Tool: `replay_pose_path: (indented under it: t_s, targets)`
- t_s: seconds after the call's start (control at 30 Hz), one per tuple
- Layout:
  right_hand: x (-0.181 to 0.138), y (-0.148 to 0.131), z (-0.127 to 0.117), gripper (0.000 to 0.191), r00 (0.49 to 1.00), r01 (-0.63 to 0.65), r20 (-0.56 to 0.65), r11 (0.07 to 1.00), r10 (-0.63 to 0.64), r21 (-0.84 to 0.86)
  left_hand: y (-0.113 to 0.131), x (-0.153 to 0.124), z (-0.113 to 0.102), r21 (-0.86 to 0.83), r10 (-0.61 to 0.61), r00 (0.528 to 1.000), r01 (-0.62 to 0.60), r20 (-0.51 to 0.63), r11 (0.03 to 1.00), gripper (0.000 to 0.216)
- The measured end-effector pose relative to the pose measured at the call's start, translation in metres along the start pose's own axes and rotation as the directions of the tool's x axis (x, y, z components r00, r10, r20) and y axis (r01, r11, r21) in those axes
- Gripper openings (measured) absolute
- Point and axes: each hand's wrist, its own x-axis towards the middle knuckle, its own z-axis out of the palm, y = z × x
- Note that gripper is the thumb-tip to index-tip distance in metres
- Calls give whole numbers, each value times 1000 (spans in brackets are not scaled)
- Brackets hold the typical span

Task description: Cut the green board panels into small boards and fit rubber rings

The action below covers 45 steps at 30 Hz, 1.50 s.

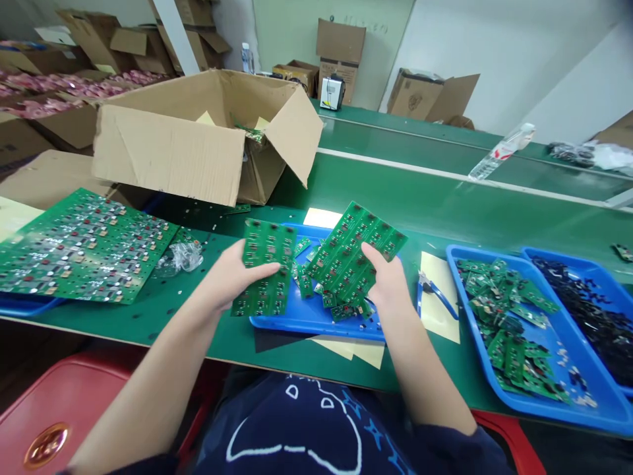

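Observation:
My left hand (242, 274) grips a green circuit board panel (267, 290), thumb across its face. In my right hand (388, 277) is a second, wider circuit board panel (351, 244), tilted, its thumb pressed on the front. Both panels are held above a blue tray (281, 322) and are apart from each other. Small cut circuit boards (304, 284) lie in that tray, partly hidden by the right panel. Blue-handled cutters (435, 293) rest on yellow paper (442, 323) just right of my right hand.
A large sheet of populated boards (84, 251) lies at the left beside a clear plastic bag (185, 256). An open cardboard box (168, 148) stands behind. At right are a blue tray of small boards (494, 396) and another of black parts (583, 290). A bottle (502, 152) stands further back.

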Motion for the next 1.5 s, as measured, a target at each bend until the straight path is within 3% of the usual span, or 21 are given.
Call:
replay_pose_path:
  t_s: [0.03, 0.07, 0.2, 0.27, 0.33, 0.37, 0.4, 0.47, 0.57, 0.63, 0.73, 0.83, 1.0, 1.2, 1.43, 1.5]
  targets:
    - [0, 3, 1, 31, 999, -33, 38, 998, 31, 56, -4, 8, 3, -14, -17, 995, 18, 97, 1000, 51]
    - [-1, 7, 3, 31, 996, -60, 75, 992, 52, 108, -8, 15, 6, 12, -10, 993, 9, 121, 1000, 53]
    - [-9, 21, 14, 37, 978, -134, 191, 963, 90, 235, -19, 33, 14, 397, 143, 989, -145, 33, 906, 44]
    - [-14, 25, 20, 41, 968, -140, 239, 954, 75, 267, -18, 30, 16, 438, 266, 962, -212, -66, 873, 42]
    - [-22, 28, 27, 44, 959, -144, 280, 938, 53, 315, -14, 18, 22, 241, 310, 931, -262, -190, 935, 48]
    - [-27, 30, 32, 45, 955, -153, 294, 927, 49, 343, -13, 10, 28, 57, 272, 938, -266, -214, 962, 52]
    - [-32, 32, 37, 46, 951, -164, 305, 916, 49, 365, -12, 2, 36, -164, 194, 960, -228, -200, 960, 54]
    - [-41, 37, 45, 47, 951, -163, 306, 909, 42, 383, -12, -14, 52, -462, 51, 998, -66, -45, 885, 55]
    - [-46, 42, 43, 47, 943, -104, 333, 943, -7, 316, -11, -27, 64, -635, -34, 999, 18, -12, 772, 48]
    - [-40, 39, 31, 49, 911, -87, 411, 962, -29, 260, -9, -28, 56, -648, -69, 998, 58, 9, 760, 43]
    - [-22, 28, 7, 57, 844, -140, 535, 971, 15, 195, -2, -25, 36, -564, -85, 990, 134, 112, 815, 36]
    - [-10, 18, -3, 49, 805, -115, 589, 993, 70, 38, 4, -24, 27, -441, -45, 985, 117, 169, 890, 28]
    - [-11, 15, 7, 35, 852, 19, 521, 991, 54, -133, 2, -29, 39, -312, 77, 977, -12, 198, 950, 36]
    - [-16, 24, 13, 25, 888, 287, 426, 931, -172, -223, -5, -27, 39, -79, 145, 989, -143, 26, 987, 31]
    - [-25, 35, 22, 24, 934, 340, 242, 860, -262, -380, -6, -26, 53, 124, 225, 954, -203, -200, 971, 21]
    - [-24, 38, 23, 23, 943, 321, 221, 864, -250, -388, -9, -20, 53, 165, 237, 954, -208, -183, 964, 19]
